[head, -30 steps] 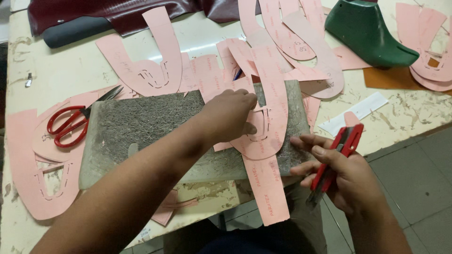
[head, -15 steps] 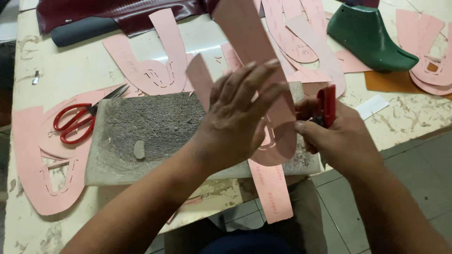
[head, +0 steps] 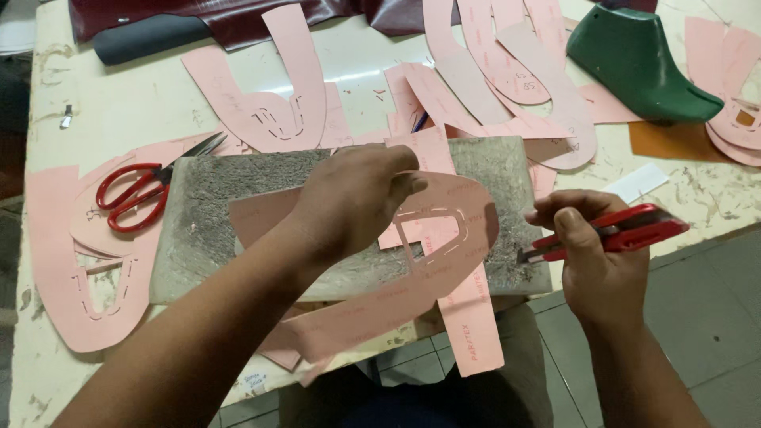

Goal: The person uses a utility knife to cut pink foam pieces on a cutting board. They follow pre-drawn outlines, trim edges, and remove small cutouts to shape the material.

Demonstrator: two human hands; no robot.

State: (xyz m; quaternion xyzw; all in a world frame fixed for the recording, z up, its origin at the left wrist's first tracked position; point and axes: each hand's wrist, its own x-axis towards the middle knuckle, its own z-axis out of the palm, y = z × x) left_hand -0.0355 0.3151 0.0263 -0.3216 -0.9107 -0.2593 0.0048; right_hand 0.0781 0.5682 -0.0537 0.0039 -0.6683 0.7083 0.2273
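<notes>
Centre frame: left hand (head: pixel 353 198) fingers pinch a pink paper pattern (head: pixel 444 238) over the grey cutting slab (head: pixel 230 190) on the desk (head: pixel 119 111). Right hand (head: pixel 590 250), lower right, clenched on a red utility knife (head: pixel 610 234) (blade pointing left).

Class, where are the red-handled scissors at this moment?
In the head view, the red-handled scissors lie on the table's left side, resting on pink pattern pieces, blades touching the grey cutting block's upper-left corner.

Grey cutting slab (head: pixel 238 190) mostly covered on its right half by left hand (head: pixel 357 198) and pink pattern piece (head: pixel 444 230); its left part is bare. Red scissors (head: pixel 143 186) block the slab's left edge, and loose pink cutouts (head: pixel 269 111) crowd the table behind. Green shoe last (head: pixel 634 59) stands far right, well apart; open room off the near table edge around right hand (head: pixel 594 261).
</notes>
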